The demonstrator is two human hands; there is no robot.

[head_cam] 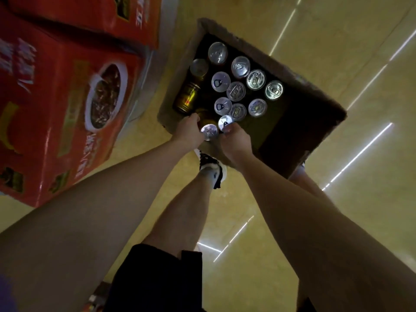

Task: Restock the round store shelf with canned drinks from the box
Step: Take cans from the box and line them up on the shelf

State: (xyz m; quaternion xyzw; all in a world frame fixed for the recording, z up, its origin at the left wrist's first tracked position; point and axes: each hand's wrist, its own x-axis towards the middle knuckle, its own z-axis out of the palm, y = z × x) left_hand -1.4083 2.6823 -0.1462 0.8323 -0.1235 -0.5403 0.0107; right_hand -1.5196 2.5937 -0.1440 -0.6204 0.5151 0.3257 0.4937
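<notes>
**Both hands in the box, a can each**

At the near edge of the open brown cardboard box, the left hand grips a silver-topped drink can; right hand fingers curl round another silver-topped can. Best lifted straight up, clear of the upright cans beyond.

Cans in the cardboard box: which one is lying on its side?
The gold can by the box's left wall lies on its side, label showing. The other cans stand upright, showing only their silver tops.

A glossy yellowish tiled floor mirrors long white strips of light, and stacked red printed cartons stand at the left
</notes>
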